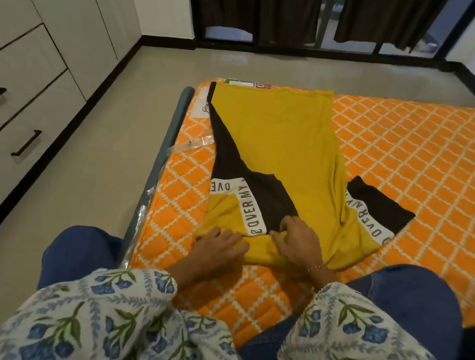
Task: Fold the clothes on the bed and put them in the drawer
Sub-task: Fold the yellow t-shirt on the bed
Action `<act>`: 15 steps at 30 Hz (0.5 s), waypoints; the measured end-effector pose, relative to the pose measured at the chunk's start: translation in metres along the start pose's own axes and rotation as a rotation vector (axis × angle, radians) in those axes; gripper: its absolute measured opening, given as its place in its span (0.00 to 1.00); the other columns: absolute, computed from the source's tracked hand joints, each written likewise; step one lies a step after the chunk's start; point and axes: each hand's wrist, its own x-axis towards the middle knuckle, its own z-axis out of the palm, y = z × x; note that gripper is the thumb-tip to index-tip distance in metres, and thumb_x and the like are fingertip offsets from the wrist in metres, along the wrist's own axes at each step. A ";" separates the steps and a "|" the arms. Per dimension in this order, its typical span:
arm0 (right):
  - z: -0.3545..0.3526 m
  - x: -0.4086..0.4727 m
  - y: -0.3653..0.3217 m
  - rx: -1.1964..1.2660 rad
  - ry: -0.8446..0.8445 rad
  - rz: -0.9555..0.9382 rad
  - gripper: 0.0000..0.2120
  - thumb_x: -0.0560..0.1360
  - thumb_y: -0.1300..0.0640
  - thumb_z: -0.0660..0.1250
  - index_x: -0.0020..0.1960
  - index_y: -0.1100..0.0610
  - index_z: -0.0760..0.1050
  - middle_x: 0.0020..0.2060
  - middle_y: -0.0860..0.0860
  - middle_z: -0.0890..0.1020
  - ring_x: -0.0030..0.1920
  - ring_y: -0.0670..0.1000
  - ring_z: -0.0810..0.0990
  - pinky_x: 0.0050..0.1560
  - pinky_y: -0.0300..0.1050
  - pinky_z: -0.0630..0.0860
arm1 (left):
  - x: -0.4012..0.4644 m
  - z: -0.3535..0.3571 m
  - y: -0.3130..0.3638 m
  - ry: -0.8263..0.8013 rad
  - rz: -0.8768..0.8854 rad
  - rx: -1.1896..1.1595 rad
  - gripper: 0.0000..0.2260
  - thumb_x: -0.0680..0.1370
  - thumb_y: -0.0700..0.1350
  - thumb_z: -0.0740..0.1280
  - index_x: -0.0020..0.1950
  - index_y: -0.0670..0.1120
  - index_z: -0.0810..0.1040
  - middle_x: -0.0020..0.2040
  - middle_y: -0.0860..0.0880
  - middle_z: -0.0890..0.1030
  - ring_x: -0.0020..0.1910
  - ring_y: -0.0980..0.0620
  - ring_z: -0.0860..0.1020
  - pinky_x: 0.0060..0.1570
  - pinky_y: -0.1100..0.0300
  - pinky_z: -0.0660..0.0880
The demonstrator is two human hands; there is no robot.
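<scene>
The yellow and black T-shirt [283,155] lies flat on the bed [419,151], its long axis running straight away from me. My right hand [297,244] pinches a bunch of fabric at the near end; my left hand [217,246] rests just beside it, fingers flat. The drawers [10,102] stand well off to my left.
</scene>
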 end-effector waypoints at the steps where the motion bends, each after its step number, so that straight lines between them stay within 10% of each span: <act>1: -0.001 -0.007 -0.003 -0.072 -0.127 -0.133 0.18 0.75 0.44 0.65 0.54 0.58 0.71 0.50 0.56 0.77 0.51 0.58 0.76 0.45 0.47 0.67 | 0.002 -0.002 0.002 -0.018 0.063 0.020 0.14 0.67 0.54 0.70 0.47 0.48 0.76 0.42 0.48 0.81 0.37 0.49 0.79 0.33 0.61 0.73; 7: -0.012 -0.027 -0.006 -0.580 -0.455 -0.399 0.24 0.78 0.52 0.62 0.71 0.58 0.60 0.65 0.58 0.68 0.64 0.58 0.69 0.60 0.52 0.66 | 0.006 0.009 0.003 -0.045 0.100 0.043 0.11 0.69 0.45 0.54 0.46 0.44 0.71 0.36 0.46 0.79 0.31 0.47 0.78 0.25 0.58 0.73; 13: -0.038 -0.019 0.009 -0.547 -0.558 -0.239 0.16 0.80 0.59 0.57 0.67 0.60 0.66 0.61 0.59 0.74 0.59 0.59 0.74 0.51 0.50 0.70 | 0.010 -0.013 0.002 -0.172 0.071 0.012 0.18 0.47 0.42 0.82 0.31 0.45 0.79 0.28 0.47 0.77 0.24 0.50 0.76 0.17 0.68 0.59; 15: -0.048 -0.012 0.010 -0.528 -0.796 -0.174 0.17 0.80 0.55 0.60 0.67 0.58 0.69 0.63 0.57 0.74 0.62 0.58 0.73 0.58 0.48 0.69 | 0.008 -0.033 0.002 -0.278 0.147 0.090 0.15 0.56 0.45 0.81 0.35 0.43 0.80 0.33 0.45 0.80 0.29 0.50 0.79 0.20 0.66 0.53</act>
